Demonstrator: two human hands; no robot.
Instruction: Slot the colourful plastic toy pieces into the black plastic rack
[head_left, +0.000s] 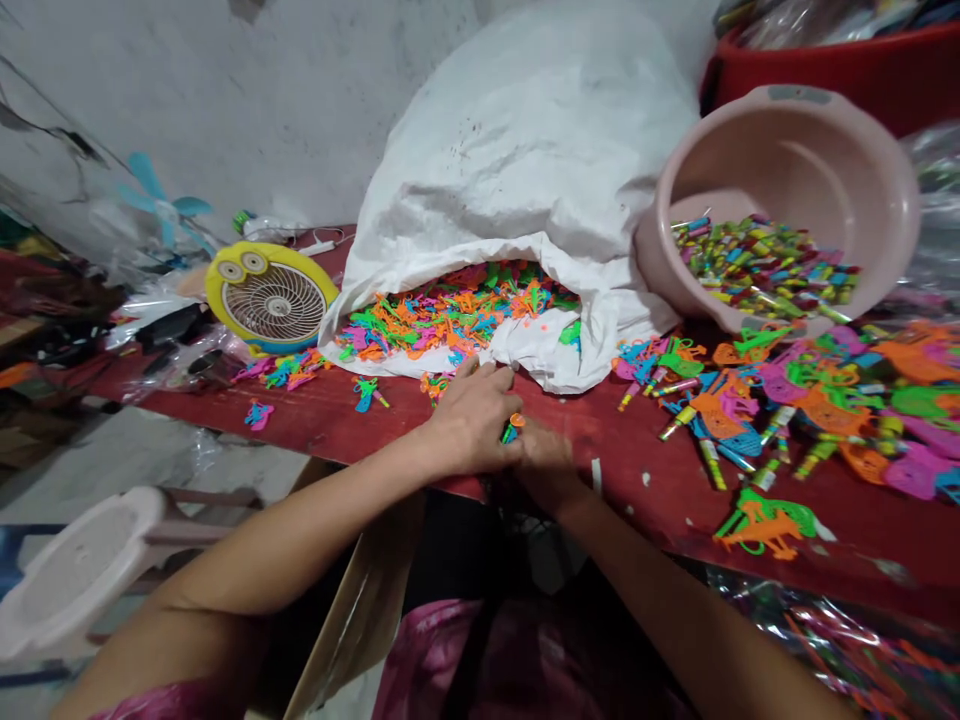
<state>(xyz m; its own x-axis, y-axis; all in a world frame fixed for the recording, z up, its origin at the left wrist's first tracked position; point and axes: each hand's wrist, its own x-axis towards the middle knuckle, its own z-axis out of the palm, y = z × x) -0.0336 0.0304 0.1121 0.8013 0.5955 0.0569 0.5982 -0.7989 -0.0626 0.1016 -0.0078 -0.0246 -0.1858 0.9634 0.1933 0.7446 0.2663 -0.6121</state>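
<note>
My left hand (474,415) is closed at the front edge of the red table, its fingers bent over. Between its thumb and forefinger shows a small plastic toy piece (512,429) in orange, green and blue. My right hand (546,458) presses close against it from the right, fingers curled and mostly hidden, so what it grips does not show. Just beyond them, a white sack (525,130) lies with its mouth toward me, spilling bright plastic toy pieces (450,315). A few pieces (367,393) lie on the table left of my hands.
At right stands a tilted pink tub (795,150) of small wrapped tubes (772,265). Plastic pieces with tubes (750,400) are heaped before it. A yellow fan (274,300) is at left on the red table (637,480). A plastic stool (90,560) stands lower left.
</note>
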